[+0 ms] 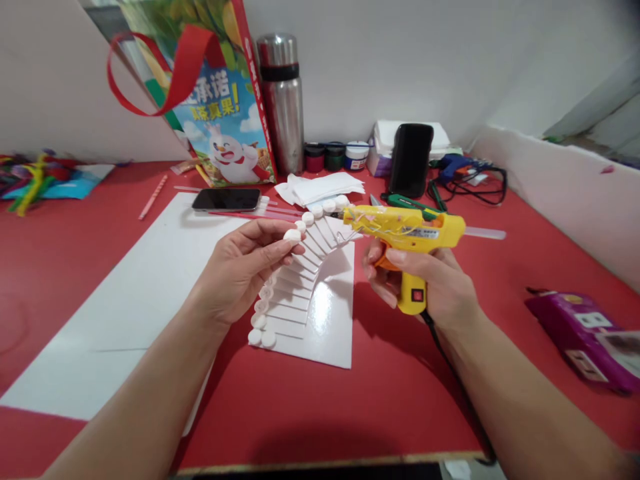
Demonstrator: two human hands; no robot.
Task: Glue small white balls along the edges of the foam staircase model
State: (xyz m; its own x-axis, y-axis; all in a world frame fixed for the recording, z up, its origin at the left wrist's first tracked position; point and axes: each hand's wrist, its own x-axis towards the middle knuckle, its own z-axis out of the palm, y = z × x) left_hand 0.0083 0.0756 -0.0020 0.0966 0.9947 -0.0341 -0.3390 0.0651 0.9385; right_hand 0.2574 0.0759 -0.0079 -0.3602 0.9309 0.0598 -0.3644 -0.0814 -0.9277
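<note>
Between the thumb and fingers of my left hand (250,263) is a small white disc (292,235). My right hand (430,280) grips a yellow glue gun (407,230), fingers at its orange trigger, its nozzle pointing left toward the discs. Thin strands of glue cling to the gun's barrel. Beneath the hands lies a white board (333,320) bearing a curved, stair-like row of thin strips. White round pieces (261,306) line the outer edge of that curve, two side by side at its lower left corner. My left hand covers part of the row.
A large white sheet (120,300) lies at left, with a phone (226,199) on its far end. Behind stand a gift bag (225,127), a steel flask (286,107), paint jars (334,157) and an upright black phone (411,160). A purple pouch (575,333) is at right.
</note>
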